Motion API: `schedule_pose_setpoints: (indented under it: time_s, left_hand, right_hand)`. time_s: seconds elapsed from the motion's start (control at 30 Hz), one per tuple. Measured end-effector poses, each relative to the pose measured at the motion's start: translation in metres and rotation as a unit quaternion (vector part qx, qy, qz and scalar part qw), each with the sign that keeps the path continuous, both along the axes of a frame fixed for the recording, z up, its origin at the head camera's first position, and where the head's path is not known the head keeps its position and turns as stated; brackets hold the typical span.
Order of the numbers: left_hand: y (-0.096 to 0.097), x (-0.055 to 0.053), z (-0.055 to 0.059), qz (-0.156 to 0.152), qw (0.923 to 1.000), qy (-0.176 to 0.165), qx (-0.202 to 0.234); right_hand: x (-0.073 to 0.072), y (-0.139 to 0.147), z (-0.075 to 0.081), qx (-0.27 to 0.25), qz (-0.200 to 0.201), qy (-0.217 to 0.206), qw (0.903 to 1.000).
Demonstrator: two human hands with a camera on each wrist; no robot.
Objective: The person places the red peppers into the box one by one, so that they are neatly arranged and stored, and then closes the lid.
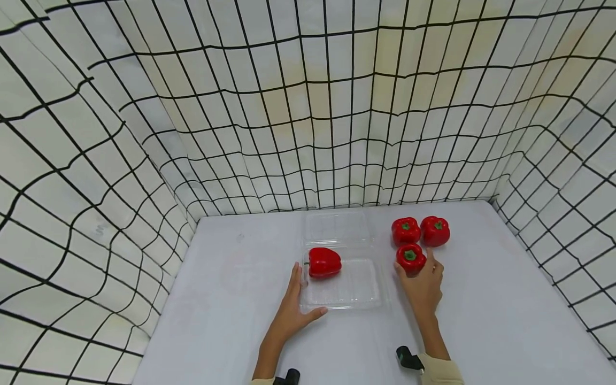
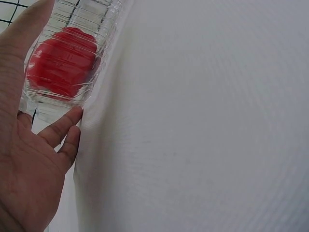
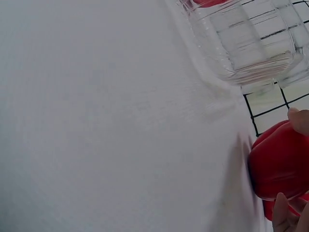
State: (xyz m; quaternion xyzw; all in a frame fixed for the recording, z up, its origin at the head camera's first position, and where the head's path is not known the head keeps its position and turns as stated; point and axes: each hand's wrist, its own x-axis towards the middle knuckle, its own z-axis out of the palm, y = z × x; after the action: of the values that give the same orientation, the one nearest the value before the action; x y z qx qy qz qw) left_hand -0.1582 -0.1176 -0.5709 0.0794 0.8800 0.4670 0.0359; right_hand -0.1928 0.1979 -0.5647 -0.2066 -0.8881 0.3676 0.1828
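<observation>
A clear plastic clamshell box (image 1: 344,291) lies with its lid folded back on the white table, a red bell pepper (image 1: 324,262) on its side in the left of it. My left hand (image 1: 291,313) rests against the box's near left corner, thumb spread along the front edge and fingers straight. To the right of the box, my right hand (image 1: 423,283) grips another red bell pepper (image 1: 410,258) between thumb and fingers; its green stem faces up. In the right wrist view this bell pepper (image 3: 277,159) sits low at the table surface.
Two more red bell peppers, one on the left (image 1: 405,231) and one on the right (image 1: 435,231), stand just behind the gripped one. White walls covered with black netting (image 1: 337,128) rise at the table's back and sides.
</observation>
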Motion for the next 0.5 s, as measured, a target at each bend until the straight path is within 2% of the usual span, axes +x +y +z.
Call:
schedule_pose_setpoints:
  time_s: [0.17,0.5]
  left_hand:
    - [0.0004,-0.0015,0.0000,0.001,1.0000,0.006,0.004]
    - [-0.0011,-0.0008,-0.0028,-0.001,1.0000,-0.001,0.009]
  right_hand:
    - [-0.0029,-0.0024,-0.0040,-0.016,0.001,0.012,0.9998]
    - [0.0018,-0.0040,-0.0082,-0.033,0.000,0.037,0.9988]
